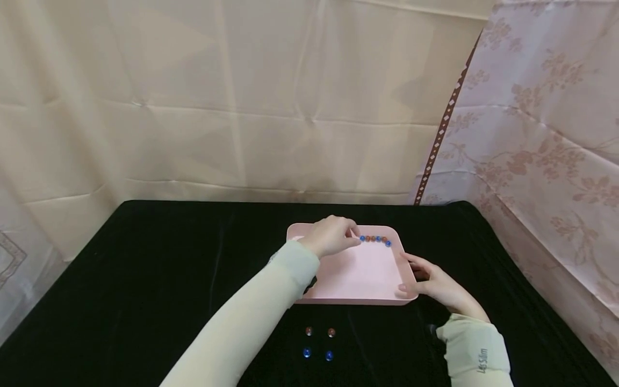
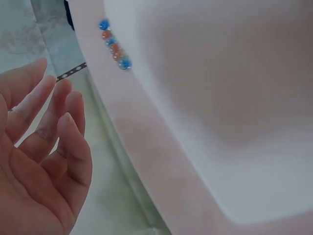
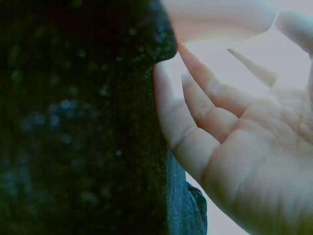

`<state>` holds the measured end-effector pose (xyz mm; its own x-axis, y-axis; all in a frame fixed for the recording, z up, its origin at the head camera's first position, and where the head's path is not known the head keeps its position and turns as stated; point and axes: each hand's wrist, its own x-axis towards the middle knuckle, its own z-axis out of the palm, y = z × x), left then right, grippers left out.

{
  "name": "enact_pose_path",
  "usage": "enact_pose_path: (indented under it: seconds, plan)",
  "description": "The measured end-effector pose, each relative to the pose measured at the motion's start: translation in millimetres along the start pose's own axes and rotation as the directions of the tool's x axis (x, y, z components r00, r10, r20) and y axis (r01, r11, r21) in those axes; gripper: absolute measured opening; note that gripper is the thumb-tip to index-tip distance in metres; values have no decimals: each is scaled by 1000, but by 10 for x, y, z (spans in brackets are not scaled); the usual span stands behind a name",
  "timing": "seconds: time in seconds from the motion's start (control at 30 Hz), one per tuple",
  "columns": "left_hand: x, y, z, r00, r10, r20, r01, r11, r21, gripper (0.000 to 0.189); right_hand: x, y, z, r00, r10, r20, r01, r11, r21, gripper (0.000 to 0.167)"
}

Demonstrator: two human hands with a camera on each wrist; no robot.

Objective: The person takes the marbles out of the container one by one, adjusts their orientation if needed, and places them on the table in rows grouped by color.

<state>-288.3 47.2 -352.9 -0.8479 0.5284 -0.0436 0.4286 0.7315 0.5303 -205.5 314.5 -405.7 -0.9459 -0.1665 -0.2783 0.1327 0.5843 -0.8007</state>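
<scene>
A pink rectangular tray (image 1: pixel 358 302) lies on the black cloth. Along its far side, toward the right corner, runs a bent row of blue and orange-red glass marbles (image 1: pixel 379 238). My left hand (image 1: pixel 332 235) hovers over the tray's far left part, fingertips beside the row's left end. In the left wrist view, the marbles (image 2: pixel 115 48) lie apart from the bent, loose fingers (image 2: pixel 73 142), and nothing shows between thumb and fingers. My right hand (image 1: pixel 437 285) holds the tray's right edge, thumb over the rim; the right wrist view shows its fingers (image 3: pixel 210 93) by the blurred pink edge.
In front of the tray, two red marbles (image 1: pixel 331 332) and two blue marbles (image 1: pixel 329 356) lie on the black tablecloth (image 1: pixel 145 285). A cream curtain (image 1: pixel 266 107) hangs behind the table, and a flowered pink curtain (image 1: pixel 546 123) stands at the right.
</scene>
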Motion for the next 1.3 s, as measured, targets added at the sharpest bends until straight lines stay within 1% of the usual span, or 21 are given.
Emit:
enact_pose_path:
  seconds: [0.23,0.3,0.47,0.57,0.67,0.77,0.9,0.97,1.03,1.1,1.17,1.3]
  plan:
    - [180,-27,150,999,-33,-27,33,999,-5,28,-16,13,-25,1000,-30,8,30,1000,6,83]
    - [225,-36,202,999,-43,-28,42,999,-10,29,-15,12,-26,1000,-27,10,27,1000,10,83]
    - [310,-80,323,996,-85,-9,85,996,-40,33,-9,7,-21,1000,-18,13,18,1000,16,83]
    - [355,-113,370,994,-114,2,114,992,-56,36,-2,1,-19,1000,-12,14,12,1000,18,83]
    - [393,-135,402,993,-115,6,115,992,-52,36,0,-4,-18,1000,-11,12,11,1000,19,84]
    - [407,-132,439,994,-104,12,105,994,-23,37,-3,0,-19,1000,-27,12,27,1000,16,83]
    - [405,-102,496,996,-89,20,86,992,91,40,-4,10,-19,999,-42,16,42,999,19,83]
    - [407,-80,514,998,-65,22,60,983,176,41,-3,14,-19,999,-39,18,39,999,22,84]
    - [413,-60,529,999,-39,18,33,965,259,41,-4,19,-18,999,-37,20,36,999,24,84]
    - [418,-44,539,1000,-20,17,13,947,320,40,-5,23,-19,999,-42,20,41,999,24,84]
    - [424,-36,548,1000,-12,17,5,936,351,40,-4,29,-22,999,-51,18,51,998,25,83]
    - [433,-32,548,1000,-18,19,10,932,363,39,1,34,-23,998,-59,14,59,998,23,83]
